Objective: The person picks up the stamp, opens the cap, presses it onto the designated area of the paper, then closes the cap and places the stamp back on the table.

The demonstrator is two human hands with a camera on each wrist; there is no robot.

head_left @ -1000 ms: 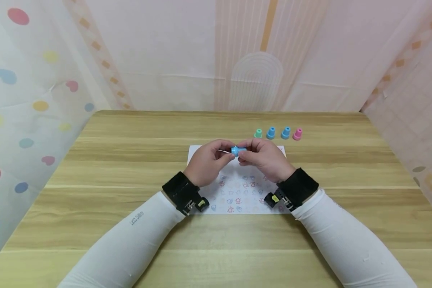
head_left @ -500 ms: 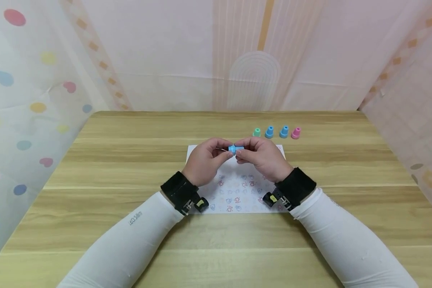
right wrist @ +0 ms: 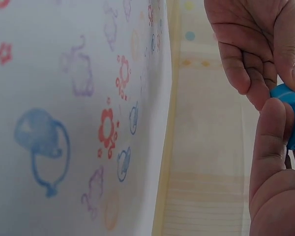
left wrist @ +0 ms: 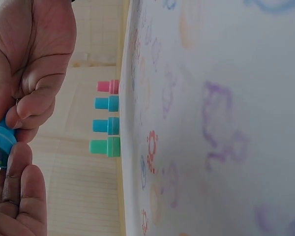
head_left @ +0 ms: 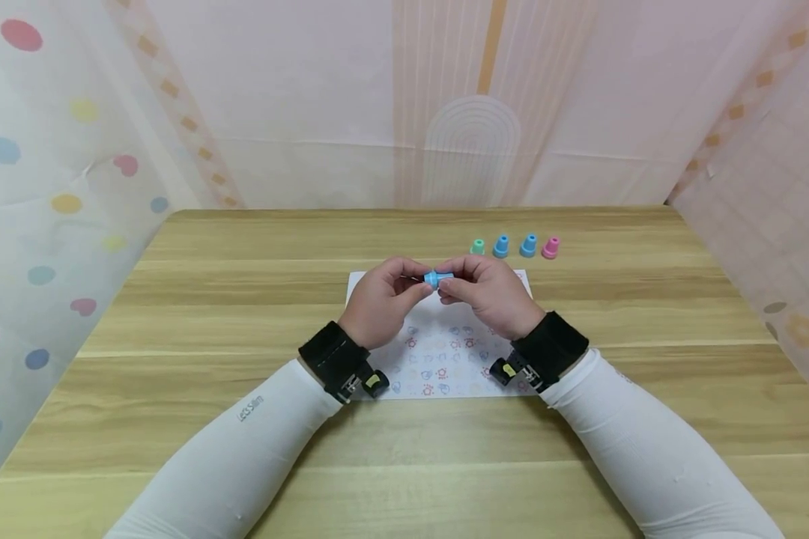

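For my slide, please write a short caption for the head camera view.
Both hands, left hand and right hand, pinch a small blue plastic stamp above a stamped white paper sheet.

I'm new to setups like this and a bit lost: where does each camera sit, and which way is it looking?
Head: worn on the head, looks down at the table; both sleeves show, left hand and right hand grip a blue stamp.
Left wrist: looks past fingers at the stamped paper.
Right wrist: likewise, fingers on stamp.
All views share stamp and paper.

Soft, even brightness is seen throughout, with faint shadows cast beneath the forearms. Straight edges are bowed toward the head view's borders. Wrist views are blurred close up.
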